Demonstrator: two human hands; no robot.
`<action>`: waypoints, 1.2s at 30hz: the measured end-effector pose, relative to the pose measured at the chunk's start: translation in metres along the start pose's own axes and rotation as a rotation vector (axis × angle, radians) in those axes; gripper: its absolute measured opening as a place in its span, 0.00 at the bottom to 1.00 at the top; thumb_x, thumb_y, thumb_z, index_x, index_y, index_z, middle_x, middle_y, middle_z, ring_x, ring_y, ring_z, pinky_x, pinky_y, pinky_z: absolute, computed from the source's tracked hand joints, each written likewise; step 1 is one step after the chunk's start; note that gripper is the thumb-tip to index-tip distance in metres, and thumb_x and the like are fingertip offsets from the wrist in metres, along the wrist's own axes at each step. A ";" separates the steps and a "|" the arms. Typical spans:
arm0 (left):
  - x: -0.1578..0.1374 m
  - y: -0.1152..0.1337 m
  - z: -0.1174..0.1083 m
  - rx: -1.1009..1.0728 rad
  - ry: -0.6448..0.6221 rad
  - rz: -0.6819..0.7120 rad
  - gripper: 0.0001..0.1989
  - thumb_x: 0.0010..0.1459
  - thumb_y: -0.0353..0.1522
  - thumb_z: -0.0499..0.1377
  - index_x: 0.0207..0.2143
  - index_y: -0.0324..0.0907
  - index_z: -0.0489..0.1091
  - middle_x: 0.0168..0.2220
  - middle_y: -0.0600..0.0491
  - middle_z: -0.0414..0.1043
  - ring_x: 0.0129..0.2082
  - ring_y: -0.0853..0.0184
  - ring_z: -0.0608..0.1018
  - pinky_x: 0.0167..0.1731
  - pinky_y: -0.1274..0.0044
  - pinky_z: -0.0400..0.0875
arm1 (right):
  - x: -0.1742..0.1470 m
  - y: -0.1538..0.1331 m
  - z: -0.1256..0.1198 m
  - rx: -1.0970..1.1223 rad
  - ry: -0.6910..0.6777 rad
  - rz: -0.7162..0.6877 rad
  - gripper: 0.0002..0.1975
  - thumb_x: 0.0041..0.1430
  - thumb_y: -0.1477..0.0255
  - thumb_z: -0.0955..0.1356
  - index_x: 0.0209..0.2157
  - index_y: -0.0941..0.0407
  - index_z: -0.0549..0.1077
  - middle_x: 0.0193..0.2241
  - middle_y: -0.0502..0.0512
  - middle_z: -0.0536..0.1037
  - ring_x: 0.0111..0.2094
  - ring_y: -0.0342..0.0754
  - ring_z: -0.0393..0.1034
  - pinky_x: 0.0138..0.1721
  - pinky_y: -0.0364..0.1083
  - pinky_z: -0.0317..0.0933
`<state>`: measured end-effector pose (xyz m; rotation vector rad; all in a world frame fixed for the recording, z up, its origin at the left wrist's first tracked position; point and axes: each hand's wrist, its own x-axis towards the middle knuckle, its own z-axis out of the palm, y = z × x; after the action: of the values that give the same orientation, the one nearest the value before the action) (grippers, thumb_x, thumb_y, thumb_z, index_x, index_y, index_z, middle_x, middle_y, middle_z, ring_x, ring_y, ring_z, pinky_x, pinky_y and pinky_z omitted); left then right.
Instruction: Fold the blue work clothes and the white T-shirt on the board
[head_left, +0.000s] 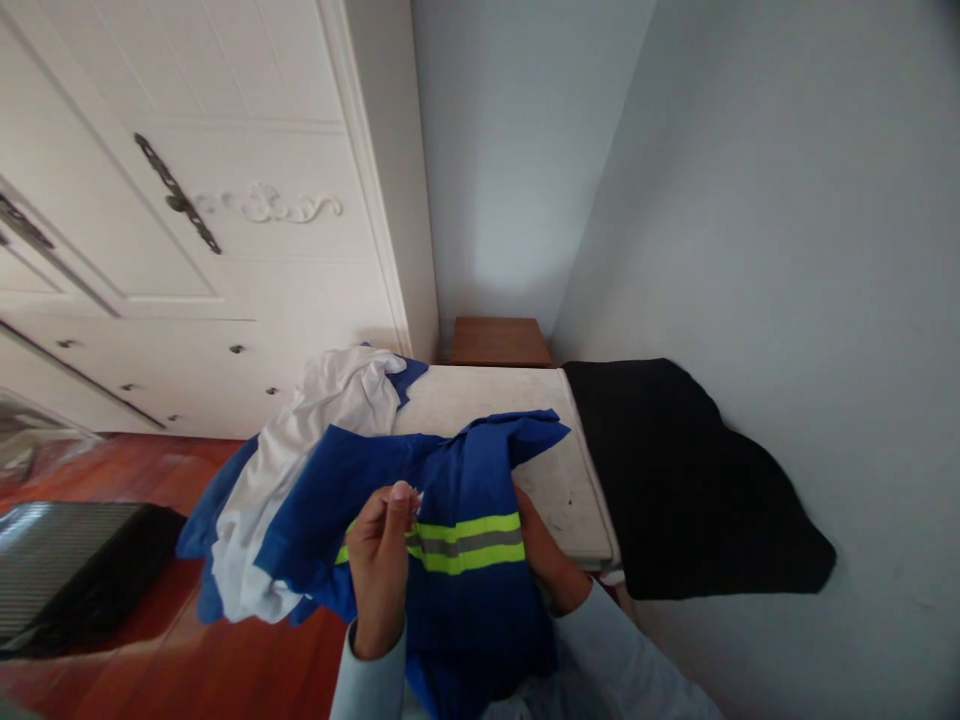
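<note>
One white-topped table (555,500). Across its near edge and toward the body, blue garment (472,620) with lime-and-grey band, likely rested there to spare the hands weight. Draped aside at left, white cloth (330,390). Behind the garment's right edge, right hand (536,535), perhaps steadying; cannot tell its grip. Closed at the fingertips, left hand (381,525), apparently pinching small pale scrap (418,496).
</note>
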<state>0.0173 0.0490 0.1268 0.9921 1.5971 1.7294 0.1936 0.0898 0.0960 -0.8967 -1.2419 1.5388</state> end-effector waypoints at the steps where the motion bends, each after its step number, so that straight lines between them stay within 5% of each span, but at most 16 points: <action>1: -0.003 0.005 0.003 0.083 -0.059 0.043 0.21 0.59 0.51 0.62 0.35 0.41 0.75 0.29 0.52 0.73 0.28 0.67 0.72 0.29 0.76 0.67 | -0.002 -0.001 0.001 -0.077 -0.022 -0.046 0.26 0.56 0.55 0.74 0.55 0.48 0.76 0.56 0.58 0.77 0.58 0.61 0.70 0.65 0.62 0.58; 5: -0.009 0.021 0.021 0.437 -0.165 0.203 0.32 0.49 0.51 0.69 0.50 0.41 0.75 0.40 0.47 0.77 0.35 0.59 0.76 0.37 0.68 0.71 | -0.004 -0.012 0.012 -0.388 -0.149 -0.226 0.34 0.63 0.56 0.70 0.68 0.48 0.62 0.63 0.61 0.69 0.66 0.60 0.60 0.68 0.63 0.53; 11: 0.006 0.015 0.018 0.294 -0.115 0.062 0.18 0.57 0.47 0.62 0.35 0.43 0.79 0.31 0.50 0.78 0.31 0.62 0.77 0.33 0.72 0.69 | 0.006 -0.028 0.022 -0.729 -0.338 -0.392 0.26 0.69 0.69 0.64 0.67 0.51 0.64 0.66 0.61 0.64 0.68 0.57 0.55 0.70 0.60 0.50; 16: 0.009 0.000 0.011 -0.298 0.019 -0.338 0.20 0.43 0.47 0.72 0.31 0.42 0.78 0.27 0.55 0.76 0.27 0.67 0.75 0.27 0.77 0.69 | 0.009 -0.011 0.003 -0.806 -0.190 -0.291 0.28 0.62 0.77 0.65 0.64 0.52 0.68 0.61 0.62 0.71 0.64 0.59 0.63 0.67 0.62 0.54; 19: 0.006 0.000 0.011 -0.521 0.124 -0.456 0.21 0.36 0.43 0.77 0.26 0.41 0.74 0.23 0.59 0.73 0.23 0.71 0.72 0.25 0.80 0.68 | 0.007 0.003 -0.011 -0.835 -0.085 -0.173 0.32 0.57 0.77 0.69 0.64 0.55 0.67 0.62 0.65 0.69 0.63 0.61 0.63 0.66 0.62 0.56; 23: 0.002 0.005 0.010 -0.625 0.135 -0.484 0.23 0.34 0.42 0.78 0.30 0.41 0.76 0.29 0.56 0.78 0.29 0.70 0.76 0.30 0.80 0.72 | 0.003 0.007 -0.019 -0.815 -0.077 -0.036 0.35 0.53 0.71 0.74 0.62 0.57 0.68 0.57 0.66 0.74 0.57 0.63 0.68 0.61 0.62 0.61; 30: 0.003 -0.003 0.008 -0.673 0.251 -0.452 0.19 0.39 0.39 0.76 0.31 0.41 0.75 0.30 0.59 0.76 0.31 0.73 0.75 0.37 0.82 0.73 | 0.005 -0.004 -0.008 -0.668 -0.176 0.064 0.22 0.55 0.75 0.71 0.53 0.56 0.77 0.46 0.59 0.83 0.43 0.56 0.77 0.48 0.53 0.68; 36: 0.003 0.003 0.007 -0.690 0.312 -0.433 0.13 0.47 0.38 0.72 0.34 0.43 0.77 0.32 0.59 0.78 0.30 0.71 0.77 0.33 0.80 0.74 | -0.007 -0.052 -0.025 -0.551 0.073 -0.076 0.18 0.58 0.61 0.71 0.45 0.56 0.81 0.41 0.57 0.83 0.41 0.56 0.78 0.45 0.52 0.70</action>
<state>0.0220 0.0546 0.1305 0.0423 1.1158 1.9520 0.2301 0.0930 0.1407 -1.2237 -1.6606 1.1027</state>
